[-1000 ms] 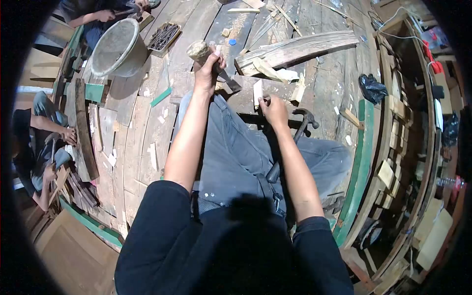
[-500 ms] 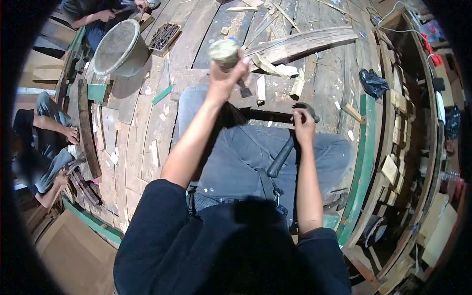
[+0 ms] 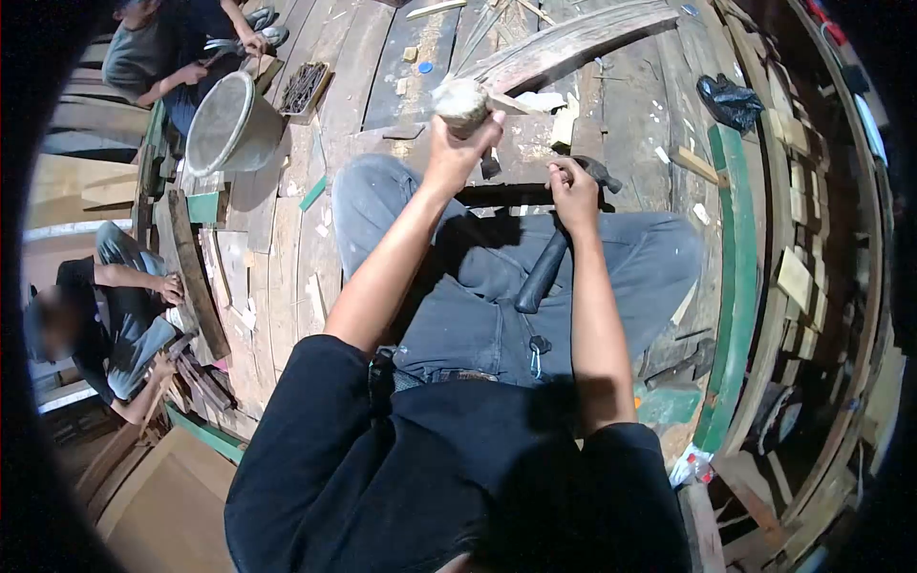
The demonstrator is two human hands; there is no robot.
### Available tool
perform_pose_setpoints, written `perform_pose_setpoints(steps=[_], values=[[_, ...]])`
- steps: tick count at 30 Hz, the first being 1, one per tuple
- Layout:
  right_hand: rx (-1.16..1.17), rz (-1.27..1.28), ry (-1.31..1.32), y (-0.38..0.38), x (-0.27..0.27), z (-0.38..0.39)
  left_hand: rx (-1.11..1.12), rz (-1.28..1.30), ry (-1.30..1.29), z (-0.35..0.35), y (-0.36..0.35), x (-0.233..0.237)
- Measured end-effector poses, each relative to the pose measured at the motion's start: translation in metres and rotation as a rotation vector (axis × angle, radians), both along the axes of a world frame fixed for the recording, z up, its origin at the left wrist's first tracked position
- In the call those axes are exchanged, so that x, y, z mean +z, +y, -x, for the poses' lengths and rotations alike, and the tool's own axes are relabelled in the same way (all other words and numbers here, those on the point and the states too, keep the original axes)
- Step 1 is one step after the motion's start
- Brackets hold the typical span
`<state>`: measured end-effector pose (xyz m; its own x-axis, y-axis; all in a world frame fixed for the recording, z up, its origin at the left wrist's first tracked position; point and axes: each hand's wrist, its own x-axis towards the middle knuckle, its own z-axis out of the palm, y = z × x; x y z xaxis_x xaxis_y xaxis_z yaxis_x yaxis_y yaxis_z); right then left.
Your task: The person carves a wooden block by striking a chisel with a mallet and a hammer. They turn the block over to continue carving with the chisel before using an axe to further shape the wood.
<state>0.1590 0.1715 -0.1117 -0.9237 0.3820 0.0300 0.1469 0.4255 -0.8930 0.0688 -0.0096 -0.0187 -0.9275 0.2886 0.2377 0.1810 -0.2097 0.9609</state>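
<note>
My left hand [image 3: 457,160] is closed around a pale, thick round-ended tool [image 3: 460,103], raised above my knee. Below the fingers a short dark flat tip [image 3: 490,166] shows. Over my lap, my right hand [image 3: 575,198] is closed around the neck of a claw hammer [image 3: 542,277]. Its claw head [image 3: 600,175] shows beyond the knuckles, and the dark handle slants back toward my body. The fingers hide part of the neck.
Ahead lie a long weathered beam [image 3: 573,48], a pale wood offcut [image 3: 565,127] and a black plastic bag [image 3: 729,102]. To the left stand a grey bucket [image 3: 239,129] and a box of nails [image 3: 306,88]. Two people sit working at left. A green-painted timber [image 3: 731,296] runs along my right.
My left hand has shifted right with the pale tool. My right hand and the hammer have moved up and slightly left in the view, which has also shifted.
</note>
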Motion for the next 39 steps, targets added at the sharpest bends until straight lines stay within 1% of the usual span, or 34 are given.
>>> perform_pose_setpoints(steps=[1, 2, 4, 6, 8, 9, 10, 12, 13, 14, 16, 17, 18, 20, 22, 24, 25, 28, 29, 30, 32, 33, 34, 36, 37, 39], values=[[0.023, 0.042, 0.059, -0.001, -0.005, 0.001, -0.034, -0.123, -0.054, -0.001, -0.001, 0.0], [0.033, 0.055, 0.074, -0.002, -0.005, 0.001, -0.102, -0.135, -0.1, 0.002, -0.008, 0.002], [0.062, 0.081, 0.104, -0.006, -0.001, 0.004, -0.233, -0.463, -0.212, 0.003, -0.01, 0.015], [0.073, 0.108, 0.124, -0.007, 0.0, 0.005, -0.087, -0.264, -0.172, 0.0, -0.016, 0.025], [0.057, 0.097, 0.153, -0.008, -0.004, 0.008, 0.038, -0.023, 0.007, 0.001, -0.029, 0.025], [0.104, 0.156, 0.053, -0.009, 0.001, 0.011, 0.11, 0.125, 0.155, -0.008, -0.032, 0.043], [0.164, -0.072, 0.141, -0.011, -0.001, 0.017, 0.12, 0.075, 0.225, -0.004, -0.035, 0.036], [0.281, -0.526, 0.313, -0.02, -0.001, 0.034, 0.14, -0.198, 0.095, -0.004, -0.034, 0.049], [0.421, -0.571, 0.128, -0.024, 0.002, 0.041, 0.201, -0.229, 0.113, 0.002, -0.036, 0.049], [0.481, -0.768, 0.13, -0.03, 0.004, 0.048, 0.273, -0.212, 0.037, 0.006, -0.043, 0.049], [0.53, -0.947, 0.143, -0.036, -0.01, 0.068, 0.28, -0.289, 0.03, 0.016, -0.054, 0.047], [0.568, -0.97, 0.121, -0.035, -0.016, 0.078, 0.285, -0.327, 0.026, 0.021, -0.059, 0.047], [0.608, -0.941, 0.14, -0.032, -0.013, 0.084, 0.276, -0.316, 0.05, 0.026, -0.064, 0.047], [0.641, -1.035, 0.213, -0.028, -0.01, 0.095, 0.269, -0.294, 0.092, 0.031, -0.076, 0.044], [0.525, -1.175, 0.211, -0.03, 0.006, 0.095, 0.292, -0.246, 0.093, 0.042, -0.087, 0.038], [0.435, -1.067, 0.234, -0.026, 0.005, 0.092, 0.31, -0.169, 0.083, 0.05, -0.091, 0.034], [0.415, -1.098, 0.144, -0.028, 0.005, 0.091, 0.257, -0.252, 0.06, 0.05, -0.085, 0.037], [0.442, -1.012, 0.242, -0.024, -0.015, 0.093, 0.207, -0.346, -0.018, 0.069, -0.075, 0.027], [0.481, -0.952, 0.156, -0.023, -0.022, 0.095, 0.179, -0.359, -0.04, 0.076, -0.072, 0.023], [0.458, -0.906, 0.163, -0.023, -0.021, 0.094, 0.214, -0.359, -0.069, 0.077, -0.064, 0.029], [0.417, -0.813, 0.184, -0.024, -0.016, 0.09, 0.196, -0.344, -0.084, 0.089, -0.057, 0.023], [0.387, -0.787, 0.212, -0.023, -0.018, 0.089, 0.222, -0.316, -0.067, 0.094, -0.055, 0.019], [0.364, -0.769, 0.256, -0.024, -0.02, 0.087, 0.213, -0.316, -0.026, 0.101, -0.056, 0.008], [0.32, -0.802, 0.179, -0.027, -0.022, 0.083, 0.23, -0.31, 0.029, 0.105, -0.059, -0.008], [0.313, -0.807, 0.203, -0.028, -0.021, 0.084, 0.26, -0.33, -0.01, 0.105, -0.061, -0.014], [0.299, -0.799, 0.182, -0.03, -0.017, 0.088, 0.309, -0.333, -0.007, 0.107, -0.068, -0.018]])
